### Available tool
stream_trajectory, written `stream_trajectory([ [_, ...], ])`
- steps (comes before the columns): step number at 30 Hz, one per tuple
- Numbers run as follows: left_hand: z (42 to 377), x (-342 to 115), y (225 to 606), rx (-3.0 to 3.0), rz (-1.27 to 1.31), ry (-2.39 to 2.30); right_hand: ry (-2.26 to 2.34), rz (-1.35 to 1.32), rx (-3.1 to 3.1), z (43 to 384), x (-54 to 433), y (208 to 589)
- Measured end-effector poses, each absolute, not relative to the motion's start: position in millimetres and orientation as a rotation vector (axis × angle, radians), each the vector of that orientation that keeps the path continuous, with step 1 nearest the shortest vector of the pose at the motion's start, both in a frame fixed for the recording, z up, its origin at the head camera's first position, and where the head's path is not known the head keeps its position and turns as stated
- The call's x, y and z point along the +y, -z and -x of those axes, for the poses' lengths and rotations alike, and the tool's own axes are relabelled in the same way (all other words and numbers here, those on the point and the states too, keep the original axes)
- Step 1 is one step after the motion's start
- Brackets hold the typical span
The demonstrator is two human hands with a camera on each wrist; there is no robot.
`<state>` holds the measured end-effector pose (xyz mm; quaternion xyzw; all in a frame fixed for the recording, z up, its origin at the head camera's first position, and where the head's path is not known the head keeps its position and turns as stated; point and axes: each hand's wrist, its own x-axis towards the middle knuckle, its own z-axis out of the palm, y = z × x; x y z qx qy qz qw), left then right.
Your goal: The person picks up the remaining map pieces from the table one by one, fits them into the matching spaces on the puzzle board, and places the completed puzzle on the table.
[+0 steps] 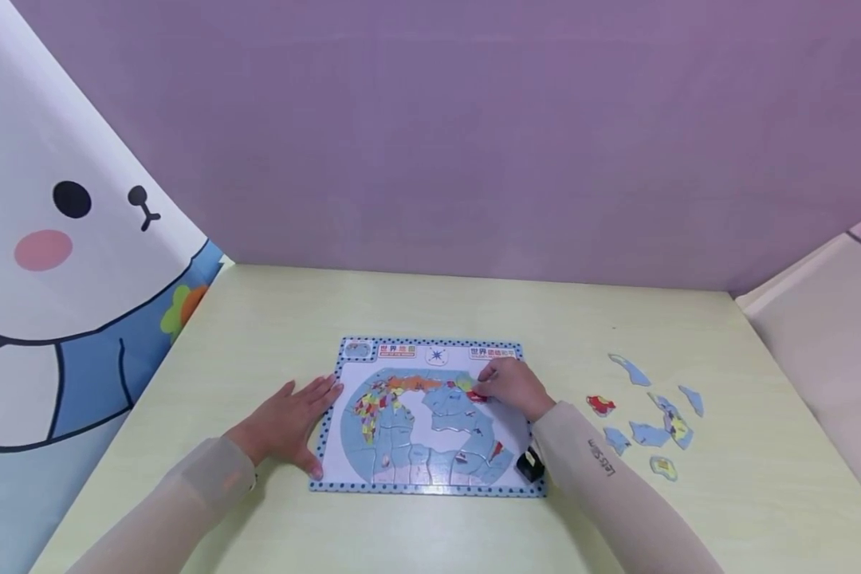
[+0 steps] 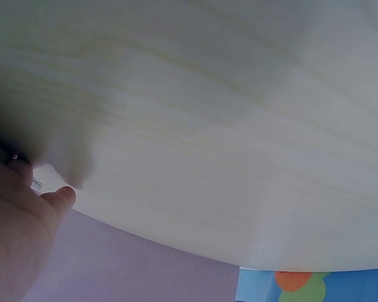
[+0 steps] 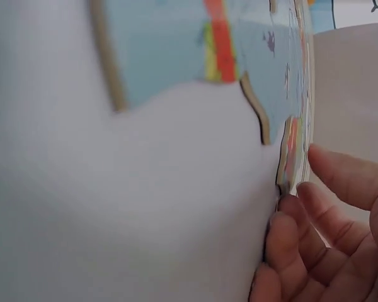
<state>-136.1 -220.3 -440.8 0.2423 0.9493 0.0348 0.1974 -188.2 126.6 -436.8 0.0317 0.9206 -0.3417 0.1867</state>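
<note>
A world map puzzle board [image 1: 330,446] with a blue dotted border lies on the table, its oval partly filled with pieces. My left hand [image 1: 287,418] rests with fingers spread over the board's left edge, thumb at the lower left corner. At the map's upper right, my right hand [image 1: 513,387] pinches a red and green puzzle piece [image 1: 477,396] between thumb and fingers. In the right wrist view this striped piece [image 3: 290,154] is tilted at the fingertips, beside the fitted blue pieces [image 3: 157,50]. The left wrist view shows part of the left hand [image 2: 25,214] at its edge.
Several loose pieces lie right of the board, among them a red one [image 1: 600,405], a curved blue one [image 1: 629,369] and a yellow-green one [image 1: 663,467]. A small black object [image 1: 530,465] sits by the right wrist. A purple wall [image 1: 445,159] stands behind the table [image 1: 273,311].
</note>
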Motion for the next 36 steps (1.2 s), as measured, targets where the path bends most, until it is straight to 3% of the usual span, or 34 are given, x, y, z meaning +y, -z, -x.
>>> stream_trajectory([
  [13,137,-222,445,2.648,-0.678,-0.117,1.074,0.255,2.575,192,142,440],
  [36,138,-223,445,2.659,-0.686,-0.139,1.171,0.253,2.547,184,162,434],
])
